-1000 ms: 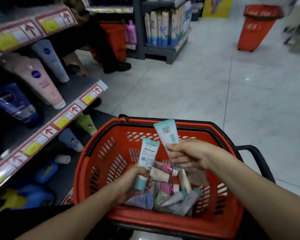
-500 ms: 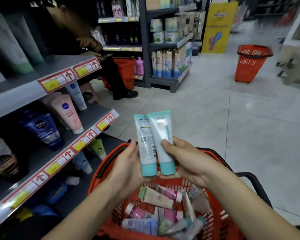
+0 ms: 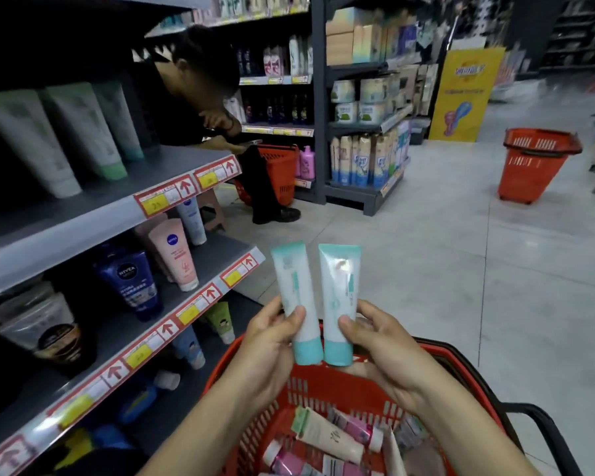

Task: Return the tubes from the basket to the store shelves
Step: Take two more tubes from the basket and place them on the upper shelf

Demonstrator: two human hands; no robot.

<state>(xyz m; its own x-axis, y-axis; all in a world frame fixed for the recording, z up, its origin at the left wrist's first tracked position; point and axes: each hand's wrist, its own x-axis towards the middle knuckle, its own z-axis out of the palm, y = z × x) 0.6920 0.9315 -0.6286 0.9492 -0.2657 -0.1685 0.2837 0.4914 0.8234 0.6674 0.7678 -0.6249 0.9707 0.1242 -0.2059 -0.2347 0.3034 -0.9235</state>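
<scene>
Two tubes [image 3: 294, 297] | left hand [image 3: 268, 341]: one | right hand [image 3: 382, 345]: one | over basket [image 3: 323, 386]

one view only, worn on our head, wide-angle. we look forward and down the aisle: shelves [image 3: 83, 218] close on our left, floor [image 3: 426, 286] running ahead, basket [image 3: 323, 384] just below, left hand [image 3: 268, 352] and right hand [image 3: 387, 352] nearest the lens.
</scene>
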